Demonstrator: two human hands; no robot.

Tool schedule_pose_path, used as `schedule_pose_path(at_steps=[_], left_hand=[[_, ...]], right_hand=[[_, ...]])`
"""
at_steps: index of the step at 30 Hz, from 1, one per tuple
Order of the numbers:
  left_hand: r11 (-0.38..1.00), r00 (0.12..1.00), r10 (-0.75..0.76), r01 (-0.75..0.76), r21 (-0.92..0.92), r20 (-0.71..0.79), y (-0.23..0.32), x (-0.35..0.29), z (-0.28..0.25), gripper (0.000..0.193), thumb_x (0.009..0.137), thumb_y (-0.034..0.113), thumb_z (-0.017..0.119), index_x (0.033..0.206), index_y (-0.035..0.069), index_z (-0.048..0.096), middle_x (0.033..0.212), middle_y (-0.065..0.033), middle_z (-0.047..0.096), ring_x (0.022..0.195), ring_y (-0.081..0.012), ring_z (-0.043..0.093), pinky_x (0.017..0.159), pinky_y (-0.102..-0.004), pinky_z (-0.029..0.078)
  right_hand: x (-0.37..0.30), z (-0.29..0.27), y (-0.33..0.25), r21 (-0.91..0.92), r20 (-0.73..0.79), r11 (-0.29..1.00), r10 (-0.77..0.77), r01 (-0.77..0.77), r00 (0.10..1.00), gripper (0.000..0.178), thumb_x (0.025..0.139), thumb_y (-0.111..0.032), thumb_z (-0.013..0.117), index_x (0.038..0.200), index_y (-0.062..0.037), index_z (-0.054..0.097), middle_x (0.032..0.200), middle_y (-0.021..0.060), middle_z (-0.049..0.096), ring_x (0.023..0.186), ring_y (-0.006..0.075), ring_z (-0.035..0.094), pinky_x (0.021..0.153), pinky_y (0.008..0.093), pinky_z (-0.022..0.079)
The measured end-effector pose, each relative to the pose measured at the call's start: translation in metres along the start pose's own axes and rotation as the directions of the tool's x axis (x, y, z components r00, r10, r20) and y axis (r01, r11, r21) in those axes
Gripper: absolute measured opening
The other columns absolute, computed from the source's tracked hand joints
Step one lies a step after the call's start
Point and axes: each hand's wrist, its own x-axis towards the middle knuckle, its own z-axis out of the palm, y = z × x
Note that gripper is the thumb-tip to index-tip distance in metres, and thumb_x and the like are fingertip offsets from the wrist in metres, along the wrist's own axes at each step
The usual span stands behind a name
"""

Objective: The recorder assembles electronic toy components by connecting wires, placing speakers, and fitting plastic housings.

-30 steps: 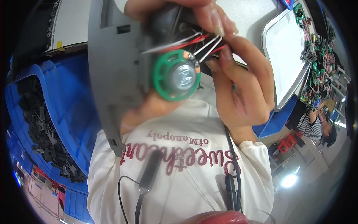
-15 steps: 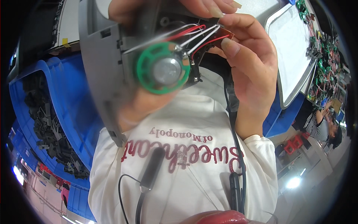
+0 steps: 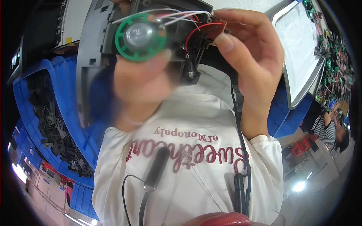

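My left hand (image 3: 139, 81) is smeared by motion below a round speaker (image 3: 140, 35) with a green frame and silver centre. It appears to support a grey plastic housing (image 3: 88, 64) with a black inside; most of its fingers are hidden. White and red wires (image 3: 184, 17) run from near the speaker toward my right hand (image 3: 252, 52). There, thumb and fingers pinch the edge of a small reddish-brown circuit board (image 3: 220, 30). Beneath it, a black part with metal contacts (image 3: 190, 69) shows on the housing.
At left stands a blue bin (image 3: 56, 71) with many dark plastic parts (image 3: 54, 132). A white tray with a metallic rim (image 3: 292, 101) lies at right. Beyond it are heaped green boards and wires (image 3: 333, 75). A person in stripes (image 3: 328, 130) is at far right.
The housing and speaker have shifted up and to the left. My left fingers no longer show at the top beside my right hand. My right hand keeps its pinch on the board.
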Motion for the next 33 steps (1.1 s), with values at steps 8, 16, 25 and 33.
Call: schedule_pose_path(at_steps=[8, 16, 25, 33], left_hand=[[1.000, 0.998, -0.007, 0.005, -0.021, -0.055, 0.002, 0.002, 0.008, 0.061, 0.070, -0.008, 0.055, 0.128, 0.006, 0.047, 0.122, -0.0156, 0.057, 0.117, -0.0265, 0.054, 0.103, -0.0428, 0.041], [0.968, 0.955, 0.207, -0.231, 0.098, 0.210, -0.008, 0.028, 0.002, 0.070, 0.065, 0.015, 0.056, 0.132, 0.005, 0.040, 0.119, -0.0108, 0.045, 0.121, -0.0340, 0.039, 0.113, -0.0476, 0.025], [0.953, 0.876, 0.182, -0.268, 0.138, 0.447, -0.011, 0.026, 0.000, 0.067, 0.063, 0.014, 0.056, 0.129, 0.007, 0.046, 0.114, -0.0087, 0.048, 0.118, -0.0316, 0.043, 0.112, -0.0483, 0.027], [0.876, 0.766, 0.356, -0.474, 0.094, 0.536, -0.007, 0.040, 0.001, 0.070, 0.063, 0.016, 0.057, 0.132, 0.007, 0.044, 0.111, -0.0107, 0.048, 0.105, -0.0316, 0.050, 0.104, -0.0514, 0.033]], right_hand=[[0.006, -0.006, -0.008, -0.684, 0.243, 0.488, -0.548, 0.542, 0.801, 0.032, 0.060, 0.007, 0.074, 0.091, 0.0073, 0.068, 0.091, 0.0159, 0.067, 0.082, 0.0240, 0.065, 0.076, 0.0297, 0.051], [0.010, -0.007, -0.001, -0.689, 0.219, 0.501, -0.544, 0.523, 0.810, 0.029, 0.059, 0.006, 0.073, 0.088, 0.0049, 0.068, 0.089, 0.0114, 0.067, 0.081, 0.0212, 0.064, 0.075, 0.0287, 0.049], [0.007, 0.000, -0.006, -0.638, 0.108, 0.640, -0.477, 0.429, 0.872, 0.029, 0.060, 0.011, 0.068, 0.089, 0.0075, 0.067, 0.089, 0.0134, 0.066, 0.083, 0.0199, 0.064, 0.077, 0.0276, 0.050], [0.008, -0.003, -0.011, -0.588, 0.272, 0.413, -0.709, 0.695, 0.651, 0.030, 0.062, 0.012, 0.066, 0.092, 0.0110, 0.065, 0.092, 0.0171, 0.065, 0.082, 0.0216, 0.064, 0.078, 0.0288, 0.051]])
